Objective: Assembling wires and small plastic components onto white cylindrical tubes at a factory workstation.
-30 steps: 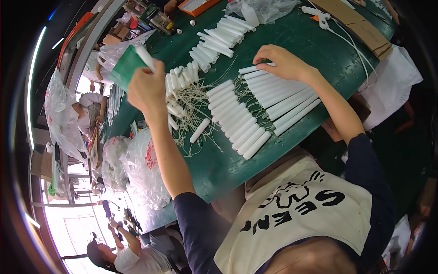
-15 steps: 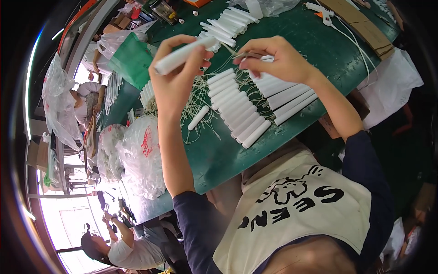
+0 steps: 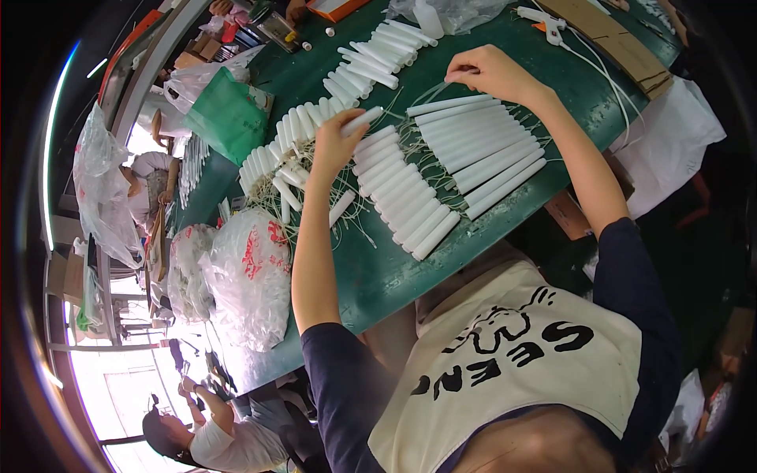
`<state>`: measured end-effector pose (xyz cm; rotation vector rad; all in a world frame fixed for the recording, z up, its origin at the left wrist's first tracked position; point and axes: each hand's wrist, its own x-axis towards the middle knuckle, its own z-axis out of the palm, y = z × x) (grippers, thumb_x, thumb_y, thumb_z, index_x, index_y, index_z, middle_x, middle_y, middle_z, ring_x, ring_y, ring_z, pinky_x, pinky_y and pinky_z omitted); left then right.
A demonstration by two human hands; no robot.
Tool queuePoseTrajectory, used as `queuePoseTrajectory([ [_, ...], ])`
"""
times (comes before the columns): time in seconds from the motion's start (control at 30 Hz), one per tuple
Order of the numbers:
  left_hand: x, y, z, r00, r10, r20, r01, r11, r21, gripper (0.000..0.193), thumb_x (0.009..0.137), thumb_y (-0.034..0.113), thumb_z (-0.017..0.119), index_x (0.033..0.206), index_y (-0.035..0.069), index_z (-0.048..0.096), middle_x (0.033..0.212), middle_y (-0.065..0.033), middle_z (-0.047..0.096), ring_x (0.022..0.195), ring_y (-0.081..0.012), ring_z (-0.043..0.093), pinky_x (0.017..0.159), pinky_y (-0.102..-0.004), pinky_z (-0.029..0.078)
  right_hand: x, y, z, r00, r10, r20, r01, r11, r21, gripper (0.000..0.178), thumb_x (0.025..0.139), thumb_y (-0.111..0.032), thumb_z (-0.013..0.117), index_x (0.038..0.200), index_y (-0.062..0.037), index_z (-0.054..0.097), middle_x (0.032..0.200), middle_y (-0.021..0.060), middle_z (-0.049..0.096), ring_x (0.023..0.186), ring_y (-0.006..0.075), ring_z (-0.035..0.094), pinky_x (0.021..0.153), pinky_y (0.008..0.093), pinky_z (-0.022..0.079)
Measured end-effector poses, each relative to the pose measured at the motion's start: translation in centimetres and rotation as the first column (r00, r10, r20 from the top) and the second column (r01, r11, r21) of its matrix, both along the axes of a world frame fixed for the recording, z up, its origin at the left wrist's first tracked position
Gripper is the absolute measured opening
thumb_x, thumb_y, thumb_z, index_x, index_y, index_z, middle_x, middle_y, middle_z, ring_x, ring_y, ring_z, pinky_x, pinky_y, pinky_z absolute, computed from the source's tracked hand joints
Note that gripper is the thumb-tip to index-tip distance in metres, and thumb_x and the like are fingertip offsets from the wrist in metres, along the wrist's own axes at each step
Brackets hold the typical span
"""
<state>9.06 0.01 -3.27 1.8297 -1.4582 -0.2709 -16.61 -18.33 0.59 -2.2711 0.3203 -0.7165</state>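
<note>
My left hand (image 3: 333,146) is closed around a white tube (image 3: 364,120), held slanting just above the rows. Pinched in my right hand (image 3: 490,72) is what looks like a pair of thin grey tweezers (image 3: 430,94), its tips toward the far-left corner of the long white tubes (image 3: 473,135). A row of shorter white tubes (image 3: 404,193) lies to the left of these, with pale thin wires coming from the ends. One loose short tube (image 3: 341,206) lies by my left forearm. Part of the wire tangle is hidden behind that forearm.
More white tubes (image 3: 378,55) lie farther back on the green table (image 3: 378,284). A white glue gun (image 3: 544,21) with its cord and a cardboard strip (image 3: 611,39) are at the far right. Clear plastic bags (image 3: 248,276) and a green bag (image 3: 229,114) stand left. Other people sit at left.
My left hand has lowered the tube toward the rows, moving right and nearer. My right hand has moved slightly right and away from the tube.
</note>
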Motion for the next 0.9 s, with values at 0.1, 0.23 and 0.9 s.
queuePoseTrajectory([
  [0.1, 0.5, -0.2, -1.4, 0.974, -0.070, 0.216, 0.050, 0.994, 0.097, 0.030, 0.082, 0.017, 0.061, 0.105, -0.003, 0.062, 0.095, -0.0152, 0.067, 0.085, -0.0200, 0.063, 0.078, -0.0307, 0.047, 0.1, -0.8, -1.2, 0.998, -0.006, -0.056, 0.006, 1.000, 0.000, 0.020, 0.086, -0.021, 0.060, 0.085, -0.0013, 0.063, 0.058, 0.0058, 0.054, 0.052, 0.0131, 0.049, 0.052, 0.0273, 0.041],
  [0.23, 1.0, -0.7, -1.3, 0.982, -0.089, 0.166, 0.061, 0.984, 0.166, 0.026, 0.083, 0.017, 0.060, 0.104, 0.002, 0.065, 0.090, -0.0133, 0.068, 0.081, -0.0229, 0.064, 0.073, -0.0311, 0.048, -0.4, -1.6, -2.3, 0.994, -0.025, -0.103, 0.034, 0.996, 0.084, 0.018, 0.087, -0.016, 0.058, 0.086, 0.0018, 0.062, 0.058, 0.0036, 0.051, 0.052, 0.0094, 0.046, 0.050, 0.0252, 0.040],
  [0.9, -0.2, -10.7, -1.8, 0.381, 0.067, 0.922, 0.157, 0.978, -0.136, 0.017, 0.068, 0.009, 0.062, 0.084, 0.013, 0.065, 0.080, -0.0014, 0.058, 0.083, -0.0189, 0.056, 0.074, -0.0347, 0.041, -5.2, -1.2, -1.7, 0.986, -0.008, -0.169, 0.022, 0.996, 0.082, 0.014, 0.079, -0.008, 0.064, 0.088, 0.0024, 0.063, 0.070, 0.0082, 0.062, 0.062, 0.0129, 0.056, 0.059, 0.0252, 0.046],
])
